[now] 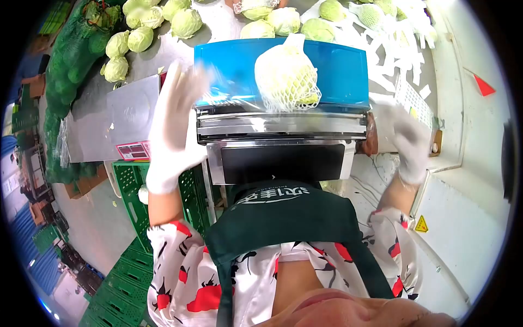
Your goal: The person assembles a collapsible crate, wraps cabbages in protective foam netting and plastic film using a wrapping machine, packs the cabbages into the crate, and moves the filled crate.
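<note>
My left hand (177, 117), in a white glove, is raised at the left end of a machine with a blue top (229, 68). Its fingers are stretched out and partly blurred, with nothing seen in them. A pale green cabbage in a white foam net (286, 76) lies on the blue top, apart from both hands. My right hand (408, 141), also gloved in white, is beyond the machine's right end, below a white perforated basket (414, 101). Motion smears its fingers, so whether they hold anything is hidden. Between my hands runs a metal bar (280, 125) above a dark panel (283, 163).
Several bare cabbages (185, 23) lie on the metal table (223, 22) at the back left. White foam nets (389, 49) are heaped at the back right. Another person's hands (256, 6) hold a netted cabbage at the top. Green crates (133, 191) stand at lower left.
</note>
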Demonstrator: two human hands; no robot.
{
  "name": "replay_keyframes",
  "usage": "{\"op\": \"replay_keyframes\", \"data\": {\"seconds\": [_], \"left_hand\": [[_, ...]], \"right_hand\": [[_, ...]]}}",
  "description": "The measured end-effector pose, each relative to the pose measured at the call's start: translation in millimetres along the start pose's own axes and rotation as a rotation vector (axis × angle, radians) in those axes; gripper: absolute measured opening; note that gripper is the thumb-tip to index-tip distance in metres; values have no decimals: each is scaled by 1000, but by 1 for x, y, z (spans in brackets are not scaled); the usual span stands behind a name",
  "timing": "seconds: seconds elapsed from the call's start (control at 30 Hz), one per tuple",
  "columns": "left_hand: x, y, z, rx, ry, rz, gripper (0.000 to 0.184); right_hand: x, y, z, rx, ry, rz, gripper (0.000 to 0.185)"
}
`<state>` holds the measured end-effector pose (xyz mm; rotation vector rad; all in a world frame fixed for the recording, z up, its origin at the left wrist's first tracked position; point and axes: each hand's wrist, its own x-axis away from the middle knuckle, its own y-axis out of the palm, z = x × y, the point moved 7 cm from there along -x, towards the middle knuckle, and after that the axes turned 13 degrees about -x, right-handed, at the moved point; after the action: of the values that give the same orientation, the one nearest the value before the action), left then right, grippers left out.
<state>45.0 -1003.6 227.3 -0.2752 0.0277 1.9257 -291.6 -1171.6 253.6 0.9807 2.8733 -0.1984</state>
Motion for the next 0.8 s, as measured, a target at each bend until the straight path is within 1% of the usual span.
{"op": "replay_keyframes", "data": {"seconds": [0.03,0.07,0.1,0.13,0.17,0.2,0.23,0.27,0.3,0.37,0.4,0.43,0.5,0.53,0.57,0.6,0.63,0.67,0.73,0.77,0.8], "left_hand": [[-30,8,-16,-361,135,-101,133],[-47,20,-51,-669,200,-169,142],[-61,38,-91,-693,146,-267,147],[-71,57,-124,-783,251,-337,151],[-80,77,-136,-807,233,-382,153],[-83,92,-151,-730,27,-446,150],[-88,99,-148,-382,-20,-428,144],[-92,97,-150,-383,-85,-418,140],[-93,96,-151,-383,-149,-411,136],[-84,97,-157,-298,-152,-401,127],[-77,97,-158,-257,-152,-395,123],[-63,99,-157,-167,-270,-405,115],[-15,107,-139,18,-513,-423,99],[7,115,-127,124,-504,-480,80],[30,122,-108,120,-558,-604,75],[64,124,-112,47,-708,-739,77],[90,133,-105,205,-697,-792,83],[113,143,-100,290,-673,-806,85],[143,150,-110,374,-790,-885,87],[154,149,-123,376,-938,-950,87],[167,150,-136,381,-1088,-1014,87]], "right_hand": [[-39,8,3,134,5,203,70],[-66,14,28,304,-21,62,89],[-89,21,64,470,-43,-82,108],[-103,27,108,610,-129,-174,116],[-114,36,129,544,-100,-213,121],[-125,45,151,478,-69,-251,126],[-133,52,161,208,83,-233,128],[-136,49,161,180,135,-234,118],[-131,47,167,110,164,-213,115],[-122,51,172,-29,215,-169,108],[-106,55,171,-204,280,-103,96],[-95,67,144,-283,300,-73,88],[-50,78,144,-409,404,4,72],[-20,82,144,-387,623,-56,67],[13,85,139,-366,843,-120,63],[43,94,128,-380,931,-136,64],[71,104,118,-388,1013,-154,65],[98,116,122,-469,1100,-150,64],[121,136,129,-658,1183,-6,66],[131,148,130,-750,1219,73,67],[145,146,161,-731,1272,42,69]]}}
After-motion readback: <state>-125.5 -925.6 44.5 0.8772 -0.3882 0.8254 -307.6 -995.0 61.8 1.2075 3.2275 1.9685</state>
